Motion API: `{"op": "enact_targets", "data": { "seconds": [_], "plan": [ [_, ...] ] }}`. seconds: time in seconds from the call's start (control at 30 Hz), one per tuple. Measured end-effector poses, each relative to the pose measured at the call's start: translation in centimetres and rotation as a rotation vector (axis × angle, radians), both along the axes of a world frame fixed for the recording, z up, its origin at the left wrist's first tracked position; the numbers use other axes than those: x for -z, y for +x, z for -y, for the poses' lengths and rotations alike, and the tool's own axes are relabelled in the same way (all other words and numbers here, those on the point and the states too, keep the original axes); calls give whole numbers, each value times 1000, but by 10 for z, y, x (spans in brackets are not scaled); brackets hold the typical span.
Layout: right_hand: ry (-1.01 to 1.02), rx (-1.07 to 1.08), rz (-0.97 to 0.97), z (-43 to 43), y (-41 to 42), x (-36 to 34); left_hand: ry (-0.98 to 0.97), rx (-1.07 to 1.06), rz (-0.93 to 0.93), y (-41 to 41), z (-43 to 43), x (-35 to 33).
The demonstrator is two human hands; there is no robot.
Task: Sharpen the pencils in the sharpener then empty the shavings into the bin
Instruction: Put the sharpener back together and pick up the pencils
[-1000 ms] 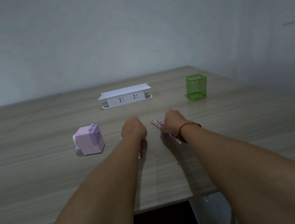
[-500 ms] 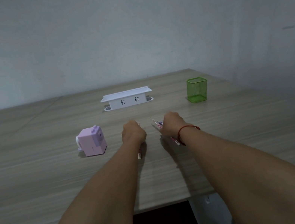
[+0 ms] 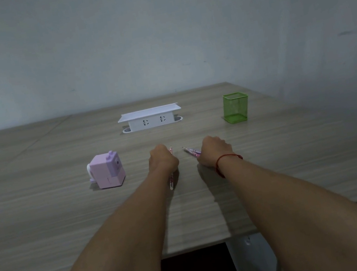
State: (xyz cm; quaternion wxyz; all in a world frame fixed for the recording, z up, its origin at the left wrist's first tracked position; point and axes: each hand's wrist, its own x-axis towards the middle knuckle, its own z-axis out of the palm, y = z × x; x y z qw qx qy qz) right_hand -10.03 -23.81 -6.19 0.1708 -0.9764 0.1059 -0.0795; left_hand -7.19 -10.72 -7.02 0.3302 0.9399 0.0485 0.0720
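Note:
A pink, box-shaped pencil sharpener (image 3: 108, 170) with a white crank stands on the wooden table, left of my hands. My left hand (image 3: 162, 161) is closed around one pink pencil (image 3: 171, 182); its tip shows above the fist and its end sticks out below the wrist. My right hand (image 3: 215, 152), with a red string at the wrist, is closed on a small bunch of pink pencils (image 3: 191, 151) whose points aim up and to the left. Both fists rest low over the table, about a hand's width apart.
A green mesh bin (image 3: 235, 107) stands at the back right of the table (image 3: 44, 221). A white socket box (image 3: 150, 118) sits at the back centre. The table's right edge runs close to the wall; its front edge is near my elbows.
Both hands hold their grip on the pencils. The camera has tilted up slightly, so everything sits a little lower in the frame.

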Motion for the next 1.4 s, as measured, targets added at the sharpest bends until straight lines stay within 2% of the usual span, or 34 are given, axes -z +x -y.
{"op": "enact_targets", "data": {
  "seconds": [0.23, 0.5, 0.73, 0.93, 1.23, 1.4],
  "plan": [
    [-90, -51, 47, 2, 0, -8, -5, 1, 4, 4, -2, 3],
    [-5, -51, -32, -2, 9, -3, -58, 3, -11, 6, -3, -3],
    [224, 16, 159, 45, 25, -73, -316, 57, 155, 27, 24, -57],
    [382, 99, 285, 79, 42, -101, -381, 186, 311, 33, 84, -108],
    [406, 178, 500, 159, 92, -148, -390, 319, 489, 93, 163, -147],
    [430, 183, 593, 185, 128, -151, -456, 371, 509, 137, 202, -156]
  ]
}}
